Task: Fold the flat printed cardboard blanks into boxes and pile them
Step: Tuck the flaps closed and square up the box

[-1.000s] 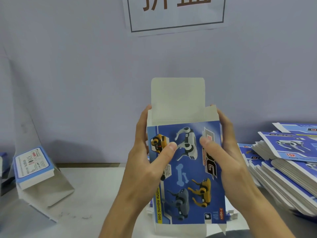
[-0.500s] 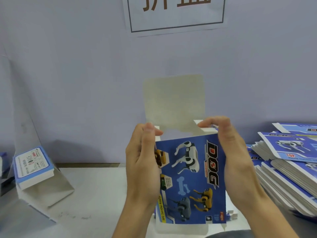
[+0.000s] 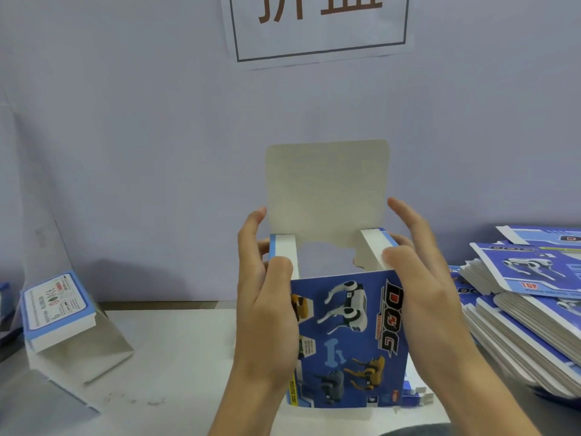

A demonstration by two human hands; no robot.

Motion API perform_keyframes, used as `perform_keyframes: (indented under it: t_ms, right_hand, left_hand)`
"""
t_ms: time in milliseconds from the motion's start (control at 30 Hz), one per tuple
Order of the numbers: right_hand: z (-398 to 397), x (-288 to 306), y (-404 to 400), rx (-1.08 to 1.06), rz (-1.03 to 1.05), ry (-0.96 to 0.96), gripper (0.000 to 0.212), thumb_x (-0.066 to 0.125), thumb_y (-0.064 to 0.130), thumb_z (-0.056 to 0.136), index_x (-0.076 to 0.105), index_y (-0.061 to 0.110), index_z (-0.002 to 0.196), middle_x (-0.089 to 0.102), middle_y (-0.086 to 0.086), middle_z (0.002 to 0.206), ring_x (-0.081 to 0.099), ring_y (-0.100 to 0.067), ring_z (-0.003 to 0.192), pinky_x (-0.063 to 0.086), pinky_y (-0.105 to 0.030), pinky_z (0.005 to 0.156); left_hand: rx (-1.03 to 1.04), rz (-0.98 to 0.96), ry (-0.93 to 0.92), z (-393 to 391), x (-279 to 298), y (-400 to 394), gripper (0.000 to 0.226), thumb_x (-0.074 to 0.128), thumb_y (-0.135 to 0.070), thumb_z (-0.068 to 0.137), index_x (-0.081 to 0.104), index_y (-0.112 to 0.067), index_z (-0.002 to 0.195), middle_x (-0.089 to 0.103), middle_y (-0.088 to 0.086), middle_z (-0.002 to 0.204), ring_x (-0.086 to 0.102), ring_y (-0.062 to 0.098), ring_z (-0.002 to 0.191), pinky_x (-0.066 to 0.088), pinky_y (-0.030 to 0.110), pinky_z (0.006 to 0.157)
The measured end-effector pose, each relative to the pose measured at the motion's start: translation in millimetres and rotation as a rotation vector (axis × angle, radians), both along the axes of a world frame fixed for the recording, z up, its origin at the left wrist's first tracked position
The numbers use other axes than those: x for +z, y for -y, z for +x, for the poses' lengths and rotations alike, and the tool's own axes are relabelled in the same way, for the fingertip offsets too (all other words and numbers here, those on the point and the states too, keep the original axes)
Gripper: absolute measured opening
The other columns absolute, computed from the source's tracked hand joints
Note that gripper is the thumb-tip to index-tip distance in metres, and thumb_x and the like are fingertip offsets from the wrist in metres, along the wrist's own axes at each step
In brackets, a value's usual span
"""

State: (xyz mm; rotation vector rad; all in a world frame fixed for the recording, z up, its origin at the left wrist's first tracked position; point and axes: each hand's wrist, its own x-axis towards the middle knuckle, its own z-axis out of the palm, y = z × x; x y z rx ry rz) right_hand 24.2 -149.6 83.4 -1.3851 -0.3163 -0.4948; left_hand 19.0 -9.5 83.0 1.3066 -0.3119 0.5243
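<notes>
Head view: top-closing step on the blue printed cardboard box (image 3: 349,338).
Left hand (image 3: 267,306) and right hand (image 3: 418,287) each grip it, thumbs pressing side flaps in; next, tall lid flap (image 3: 327,193) folds down.

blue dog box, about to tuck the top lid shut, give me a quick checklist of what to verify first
1. Box opened into a square tube: ok, its top mouth gapes open.
2. Left side flap folded inward: ok, the left hand presses it with the thumb.
3. Right side flap folded inward: ok, the right hand pinches it down.
4. Top lid free to fold: ok, it stands upright behind the mouth.
5. Bottom end closed: cannot tell, the lower edge is hidden by the wrists.
6. Supply of flat blanks: ok, stacks lie to the right.
</notes>
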Motion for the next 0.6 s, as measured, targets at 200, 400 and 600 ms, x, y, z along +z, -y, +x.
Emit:
perform_keyframes:
  t_ms: [200, 400, 600]
  right_hand:
    - [-3.1, -0.2, -1.3, 0.055, -0.003, 0.036, 0.036, 0.048, 0.035, 0.078, 0.057, 0.049, 0.111, 0.068, -0.01, 0.101, 0.06, -0.052, 0.085, 0.054, -0.053, 0.068]
    - [3.0, -3.0, -3.4, 0.05, 0.097, 0.108, 0.024, 0.04, 0.028, 0.081, 0.064, 0.031, 0.084, 0.069, 0.0, 0.082, 0.066, -0.02, 0.074, 0.051, -0.027, 0.062]
    - [-1.7, -10.9, -2.8, 0.124, 0.183, 0.064, 0.031, 0.038, 0.035, 0.097, 0.062, 0.022, 0.083, 0.069, -0.018, 0.103, 0.066, -0.03, 0.081, 0.05, -0.039, 0.067]
  left_hand:
    - [0.041, 0.029, 0.042, 1.3, -0.7, -1.7, 0.037, 0.041, -0.027, 0.082, 0.055, -0.043, 0.112, 0.065, 0.002, 0.098, 0.061, 0.041, 0.077, 0.053, 0.051, 0.06]
    - [0.012, -0.108, 0.144, -2.1, -2.9, -1.1, 0.021, 0.041, -0.029, 0.084, 0.058, -0.02, 0.092, 0.062, 0.009, 0.082, 0.059, 0.025, 0.068, 0.047, 0.025, 0.048]
    - [0.024, -0.158, 0.138, -0.7, -6.5, 0.1, 0.031, 0.035, -0.036, 0.089, 0.059, -0.018, 0.08, 0.07, 0.01, 0.08, 0.068, 0.022, 0.069, 0.05, 0.025, 0.049]
